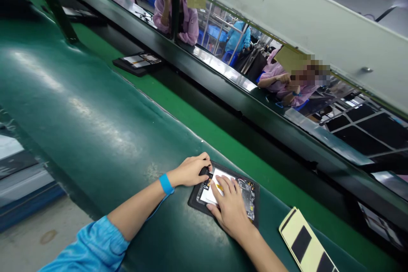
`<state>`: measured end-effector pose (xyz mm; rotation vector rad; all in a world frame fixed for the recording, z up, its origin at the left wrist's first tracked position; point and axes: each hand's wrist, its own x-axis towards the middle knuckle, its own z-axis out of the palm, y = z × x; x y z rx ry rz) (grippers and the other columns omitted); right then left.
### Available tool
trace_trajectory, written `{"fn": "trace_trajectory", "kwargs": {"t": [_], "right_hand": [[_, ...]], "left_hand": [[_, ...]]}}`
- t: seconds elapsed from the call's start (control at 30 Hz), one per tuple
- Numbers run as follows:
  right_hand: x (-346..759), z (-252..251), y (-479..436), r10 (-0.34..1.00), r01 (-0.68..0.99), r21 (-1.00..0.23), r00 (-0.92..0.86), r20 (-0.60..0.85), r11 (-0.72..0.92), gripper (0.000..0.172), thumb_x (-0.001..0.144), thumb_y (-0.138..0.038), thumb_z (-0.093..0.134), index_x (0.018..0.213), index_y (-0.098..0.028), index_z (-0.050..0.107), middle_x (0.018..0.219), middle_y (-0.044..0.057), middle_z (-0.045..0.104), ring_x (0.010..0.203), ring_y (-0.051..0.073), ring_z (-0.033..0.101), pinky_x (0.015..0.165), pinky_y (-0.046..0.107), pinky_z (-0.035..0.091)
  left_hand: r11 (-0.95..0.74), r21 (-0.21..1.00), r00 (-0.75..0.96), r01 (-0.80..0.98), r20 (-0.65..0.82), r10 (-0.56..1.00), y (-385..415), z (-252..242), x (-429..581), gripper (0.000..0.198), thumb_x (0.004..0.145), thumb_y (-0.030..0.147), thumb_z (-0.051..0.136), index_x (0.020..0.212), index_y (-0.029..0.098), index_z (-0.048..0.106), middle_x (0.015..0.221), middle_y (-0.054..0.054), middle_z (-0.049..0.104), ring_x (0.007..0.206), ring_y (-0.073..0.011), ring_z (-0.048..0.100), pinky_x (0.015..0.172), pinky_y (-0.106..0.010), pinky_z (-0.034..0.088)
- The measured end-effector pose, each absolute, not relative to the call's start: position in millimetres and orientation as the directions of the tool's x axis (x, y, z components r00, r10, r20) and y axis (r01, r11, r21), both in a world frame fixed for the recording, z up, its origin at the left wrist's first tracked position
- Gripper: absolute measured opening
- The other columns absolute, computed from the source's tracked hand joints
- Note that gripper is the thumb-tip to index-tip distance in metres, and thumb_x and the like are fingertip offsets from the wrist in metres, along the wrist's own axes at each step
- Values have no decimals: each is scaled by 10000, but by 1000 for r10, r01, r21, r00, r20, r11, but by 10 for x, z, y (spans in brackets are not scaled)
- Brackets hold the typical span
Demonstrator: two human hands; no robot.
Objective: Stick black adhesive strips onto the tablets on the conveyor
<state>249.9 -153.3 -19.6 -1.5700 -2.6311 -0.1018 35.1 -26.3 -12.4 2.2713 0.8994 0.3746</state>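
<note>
An opened tablet [248,197] in a black tray-like frame lies on the green work mat [105,114], its white battery and circuit parts facing up. My left hand [193,171] is at its upper left corner, thumb and forefinger bent together around a small dark piece too small to name. A blue wrist strap [166,184] with a thin cord is on that wrist. Spread fingers of my right hand [230,208] rest flat over the white battery [208,195], partly hiding it. To the right lies yellow backing paper [309,244] with black strips on it.
Beyond the mat a green conveyor belt [191,114] carries another opened tablet [140,61] at upper left; one more [379,223] sits at right. A dark green post [54,6] stands at left. Across the line sit several people in pink, under a pale overhead beam [287,12].
</note>
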Motion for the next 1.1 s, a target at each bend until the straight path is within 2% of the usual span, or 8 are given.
{"fn": "trace_trajectory", "kwargs": {"t": [0.27, 0.63, 0.93, 1.1], "right_hand": [[2501, -203, -1532, 888, 888, -67, -446, 111, 455, 576, 939, -365, 652, 1480, -246, 495, 1523, 113, 507, 1404, 317, 416, 1181, 567, 321], [2496, -216, -1554, 884, 889, -50, -443, 153, 454, 549, 954, -372, 617, 1480, -260, 505, 1509, 112, 524, 1384, 310, 448, 1176, 553, 339], [2528, -258, -1556, 854, 865, -22, -490, 176, 501, 570, 984, -385, 565, 1507, -185, 460, 1516, 147, 506, 1399, 329, 429, 1163, 566, 338], [2585, -241, -1557, 855, 860, -120, -461, 240, 497, 605, 1014, -406, 526, 1534, -133, 383, 1468, 152, 551, 1381, 296, 464, 1152, 513, 368]], "left_hand": [[-507, 673, 720, 539, -56, 692, -215, -36, 387, 249, 800, 315, 748, 1024, 255, 658, 1164, 10, 543, 856, -154, 641, 805, -270, 479], [-474, 652, 698, 592, -121, 706, -188, -2, 451, 278, 769, 317, 800, 979, 253, 630, 1104, 26, 551, 894, -167, 639, 767, -258, 463], [-466, 650, 680, 600, -109, 725, -209, -51, 487, 265, 780, 352, 787, 956, 248, 619, 1101, 21, 554, 908, -171, 642, 788, -269, 475], [-462, 669, 683, 583, -95, 724, -211, -97, 498, 277, 765, 334, 803, 951, 249, 616, 1102, 15, 548, 918, -181, 636, 786, -279, 474]]}}
